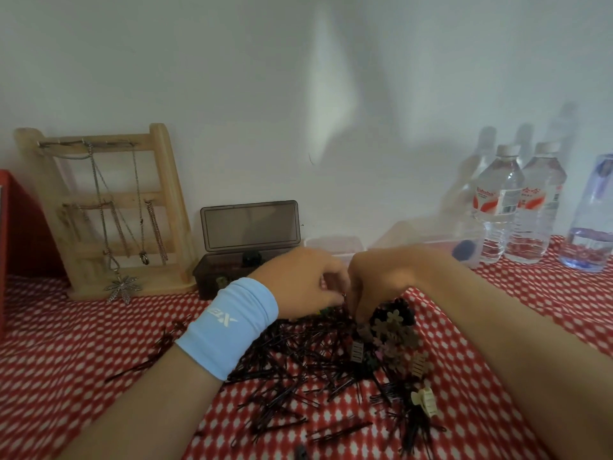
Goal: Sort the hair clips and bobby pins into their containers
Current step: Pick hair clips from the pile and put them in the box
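Many bobby pins (292, 370) at all angles

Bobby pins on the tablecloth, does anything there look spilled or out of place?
Yes. The bobby pins lie strewn in a loose heap across the red tablecloth, mixed with small claw clips, outside the open dark box.

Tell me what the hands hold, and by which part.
Left hand and right hand pinch a small dark piece, likely a bobby pin; which part cannot be told.
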`<state>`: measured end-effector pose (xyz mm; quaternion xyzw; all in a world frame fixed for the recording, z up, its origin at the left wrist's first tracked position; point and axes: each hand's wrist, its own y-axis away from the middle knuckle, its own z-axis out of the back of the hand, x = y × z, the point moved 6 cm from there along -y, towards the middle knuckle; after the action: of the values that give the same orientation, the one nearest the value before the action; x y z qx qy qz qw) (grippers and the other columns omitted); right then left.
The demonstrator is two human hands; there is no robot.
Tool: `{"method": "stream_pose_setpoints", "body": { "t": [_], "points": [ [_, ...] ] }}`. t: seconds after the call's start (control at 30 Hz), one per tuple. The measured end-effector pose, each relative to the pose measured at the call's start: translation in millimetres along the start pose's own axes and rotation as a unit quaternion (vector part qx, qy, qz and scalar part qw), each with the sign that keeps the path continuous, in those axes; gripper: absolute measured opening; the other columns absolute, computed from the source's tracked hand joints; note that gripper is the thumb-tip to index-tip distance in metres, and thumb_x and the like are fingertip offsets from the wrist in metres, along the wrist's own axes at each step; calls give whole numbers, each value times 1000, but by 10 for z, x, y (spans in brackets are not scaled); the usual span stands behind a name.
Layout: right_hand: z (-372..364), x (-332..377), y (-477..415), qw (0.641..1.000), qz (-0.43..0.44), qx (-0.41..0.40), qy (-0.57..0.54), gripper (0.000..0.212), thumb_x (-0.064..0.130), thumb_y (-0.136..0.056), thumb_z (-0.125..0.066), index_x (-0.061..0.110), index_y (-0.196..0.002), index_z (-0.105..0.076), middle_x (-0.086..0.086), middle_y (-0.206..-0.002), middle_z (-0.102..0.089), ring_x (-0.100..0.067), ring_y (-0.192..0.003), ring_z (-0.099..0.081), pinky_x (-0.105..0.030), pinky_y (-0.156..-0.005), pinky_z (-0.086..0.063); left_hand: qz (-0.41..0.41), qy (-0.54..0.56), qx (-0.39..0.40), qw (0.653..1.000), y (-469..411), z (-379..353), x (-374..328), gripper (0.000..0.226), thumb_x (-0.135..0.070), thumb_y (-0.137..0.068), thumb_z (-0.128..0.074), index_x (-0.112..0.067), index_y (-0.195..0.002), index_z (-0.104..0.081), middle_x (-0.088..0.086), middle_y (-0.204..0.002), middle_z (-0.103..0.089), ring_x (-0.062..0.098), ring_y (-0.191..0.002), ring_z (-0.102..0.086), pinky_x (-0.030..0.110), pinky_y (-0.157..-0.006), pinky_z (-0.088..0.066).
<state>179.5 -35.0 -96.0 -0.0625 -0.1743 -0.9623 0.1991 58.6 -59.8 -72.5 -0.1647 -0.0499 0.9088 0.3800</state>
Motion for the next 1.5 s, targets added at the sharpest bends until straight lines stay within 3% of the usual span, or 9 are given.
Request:
{"method": "stream_pose_setpoints", "body": {
  "t": [0.17,0.4,0.5,0.6,0.7,0.8,0.93,1.27,1.5],
  "points": [
    [164,-81,123,998,11,-22,-50,15,25,-77,-86,24,-91,-80,8,-78,-77,-10,-65,-67,-17,-59,-50,-20,-50,87,995,-42,-276,-121,19,-34,-91,-66,-36,-108,-75,-21,-112,-70,2,-98,-63,31,-93,-52],
    [131,-77,121,997,21,-1,-76,10,29,-83,-76,36,-91,-79,7,-81,-77,-17,-73,-69,-28,-70,-52,-7,-31,100,994,-40,-375,-126,21,-36,-87,-71,-29,-106,-77,-15,-109,-72,3,-94,-65,29,-93,-52],
    [86,-40,104,996,21,20,-87,10,27,-84,-77,29,-93,-79,10,-79,-76,-10,-62,-66,-30,-69,-50,11,-12,118,993,-27,-367,-82,16,-33,-85,-74,-27,-99,-77,-16,-100,-72,-4,-72,-66,14,-73,-51],
    [39,-11,55,996,29,22,-77,13,20,-83,-77,28,-94,-79,6,-82,-77,-12,-63,-66,-32,-68,-50,40,13,164,986,26,-373,-11,14,-28,-81,-77,-28,-94,-73,-14,-86,-72,17,-71,-72,22,-64,-56],
    [32,11,32,996,31,10,-79,14,22,-83,-78,32,-91,-81,-2,-87,-78,-15,-69,-63,-29,-65,-48,52,21,192,980,81,-338,12,18,-22,-82,-75,-24,-100,-72,-14,-81,-72,13,-67,-71,22,-61,-58],
    [12,79,36,997,35,10,-70,15,29,-81,-81,32,-96,-81,20,-82,-75,4,-70,-64,-13,-68,-46,66,26,201,977,119,-270,11,21,-15,-84,-68,-22,-102,-73,-14,-78,-70,8,-53,-65,14,-54,-51],
    [-1,205,59,999,39,10,-33,22,39,-76,-85,36,-98,-80,28,-89,-74,10,-84,-65,-20,-89,-50,65,57,155,984,146,-26,58,20,-15,-83,-67,-26,-97,-76,-20,-62,-67,8,-52,-64,15,-64,-51],
    [-6,332,71,999,40,6,1,20,45,-83,-78,30,-96,-81,20,-92,-76,6,-85,-65,-19,-82,-47,93,2,-37,995,114,175,567,9,-32,-89,-68,-37,-92,-73,-22,-88,-64,-9,-70,-53,12,-68,-39],
    [306,171,29,965,59,-231,-110,11,32,-87,-76,33,-97,-80,22,-85,-70,8,-77,-62,-10,-70,-44,100,-30,-77,992,93,171,610,11,-36,-88,-67,-41,-97,-71,-22,-92,-66,-8,-71,-52,20,-71,-43]
  ]
}}
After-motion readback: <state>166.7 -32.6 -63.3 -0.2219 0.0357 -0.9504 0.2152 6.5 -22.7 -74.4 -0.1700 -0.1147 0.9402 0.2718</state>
